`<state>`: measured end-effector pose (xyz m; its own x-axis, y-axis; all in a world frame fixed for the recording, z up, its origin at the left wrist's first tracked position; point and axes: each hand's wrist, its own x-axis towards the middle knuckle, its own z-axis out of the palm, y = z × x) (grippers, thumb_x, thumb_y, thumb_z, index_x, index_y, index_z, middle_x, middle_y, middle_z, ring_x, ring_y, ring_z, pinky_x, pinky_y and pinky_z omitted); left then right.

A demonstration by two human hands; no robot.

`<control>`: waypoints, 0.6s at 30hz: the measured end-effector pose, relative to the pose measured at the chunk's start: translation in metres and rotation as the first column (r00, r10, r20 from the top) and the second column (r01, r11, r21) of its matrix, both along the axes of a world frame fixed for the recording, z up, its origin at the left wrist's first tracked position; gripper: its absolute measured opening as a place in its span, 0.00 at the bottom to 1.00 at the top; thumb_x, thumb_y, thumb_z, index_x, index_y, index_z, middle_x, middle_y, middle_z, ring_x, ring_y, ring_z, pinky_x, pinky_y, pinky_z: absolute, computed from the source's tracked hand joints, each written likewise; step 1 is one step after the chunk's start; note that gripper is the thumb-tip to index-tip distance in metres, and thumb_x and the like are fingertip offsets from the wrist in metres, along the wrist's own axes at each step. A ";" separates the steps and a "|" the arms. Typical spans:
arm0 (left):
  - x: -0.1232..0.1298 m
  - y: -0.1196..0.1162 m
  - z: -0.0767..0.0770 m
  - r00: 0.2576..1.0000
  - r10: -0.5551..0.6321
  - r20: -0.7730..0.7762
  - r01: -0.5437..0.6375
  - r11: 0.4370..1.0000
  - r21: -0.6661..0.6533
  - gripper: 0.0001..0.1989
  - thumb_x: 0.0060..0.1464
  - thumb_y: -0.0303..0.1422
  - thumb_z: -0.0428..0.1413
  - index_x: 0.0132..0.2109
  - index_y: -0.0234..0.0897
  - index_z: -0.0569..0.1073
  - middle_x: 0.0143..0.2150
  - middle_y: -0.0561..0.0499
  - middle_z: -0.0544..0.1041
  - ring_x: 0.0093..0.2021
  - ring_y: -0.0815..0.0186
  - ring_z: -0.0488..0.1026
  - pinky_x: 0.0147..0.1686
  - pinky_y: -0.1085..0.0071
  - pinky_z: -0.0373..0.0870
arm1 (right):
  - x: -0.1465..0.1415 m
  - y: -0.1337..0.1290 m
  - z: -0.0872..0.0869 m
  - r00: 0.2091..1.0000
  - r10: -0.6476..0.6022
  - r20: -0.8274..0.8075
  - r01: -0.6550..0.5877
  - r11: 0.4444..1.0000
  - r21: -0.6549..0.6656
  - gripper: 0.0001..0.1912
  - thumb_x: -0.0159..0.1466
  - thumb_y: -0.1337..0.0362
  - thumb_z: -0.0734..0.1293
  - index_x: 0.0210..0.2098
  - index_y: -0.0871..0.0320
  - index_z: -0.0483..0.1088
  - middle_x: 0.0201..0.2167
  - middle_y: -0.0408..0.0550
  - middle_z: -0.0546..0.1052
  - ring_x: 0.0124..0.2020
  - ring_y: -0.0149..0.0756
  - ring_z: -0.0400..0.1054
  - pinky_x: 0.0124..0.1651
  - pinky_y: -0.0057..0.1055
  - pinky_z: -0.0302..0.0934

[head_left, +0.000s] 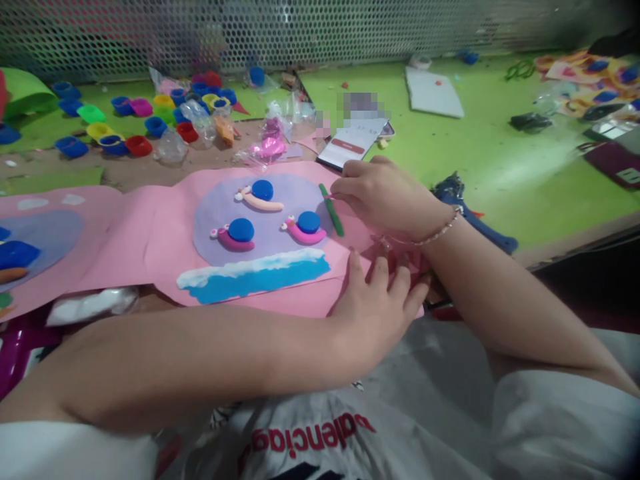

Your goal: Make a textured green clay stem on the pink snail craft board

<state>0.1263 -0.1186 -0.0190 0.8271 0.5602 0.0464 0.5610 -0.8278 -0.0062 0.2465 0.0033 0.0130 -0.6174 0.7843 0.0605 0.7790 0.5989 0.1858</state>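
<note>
A pink paper sheet bears a purple oval with several clay snails, such as the pink snail, each with a blue cap on its back. A green clay strip lies at the oval's right edge. Just right of its upper part, my right hand is pinched on a small pink piece. My left hand rests with fingers spread on the sheet's lower right. Below the snails is a blue strip with a white upper edge.
A phone lies behind the sheet. Colored caps and plastic wrapping are at the back left. A white board lies at the back, a dark blue tool right of my right wrist, and a mesh panel stands behind.
</note>
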 end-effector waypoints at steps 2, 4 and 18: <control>0.000 0.000 0.000 1.000 -0.006 -0.002 0.006 1.000 -0.004 0.25 0.64 0.30 0.39 0.67 0.42 0.57 0.66 0.45 0.62 0.65 0.46 0.58 0.59 0.42 0.59 | 0.001 0.001 0.000 0.996 -0.024 -0.087 0.020 0.999 -0.044 0.16 0.69 0.65 0.54 0.39 0.59 0.73 0.35 0.52 0.71 0.30 0.34 0.61 0.38 0.34 0.52; -0.001 0.000 0.001 1.000 -0.013 -0.002 0.013 1.000 -0.009 0.25 0.64 0.30 0.39 0.67 0.42 0.57 0.66 0.45 0.62 0.65 0.46 0.57 0.59 0.42 0.59 | 0.002 0.002 0.000 0.989 -0.040 -0.144 0.022 0.992 -0.121 0.16 0.69 0.64 0.54 0.39 0.59 0.73 0.35 0.53 0.71 0.31 0.34 0.61 0.36 0.33 0.53; 0.001 0.001 0.000 1.000 -0.018 -0.014 0.018 1.000 -0.009 0.25 0.64 0.31 0.38 0.67 0.42 0.56 0.67 0.45 0.60 0.66 0.46 0.56 0.60 0.42 0.58 | 0.003 0.004 0.001 0.974 -0.064 -0.216 0.006 0.966 -0.259 0.15 0.68 0.63 0.56 0.38 0.63 0.71 0.36 0.54 0.70 0.33 0.34 0.62 0.35 0.30 0.53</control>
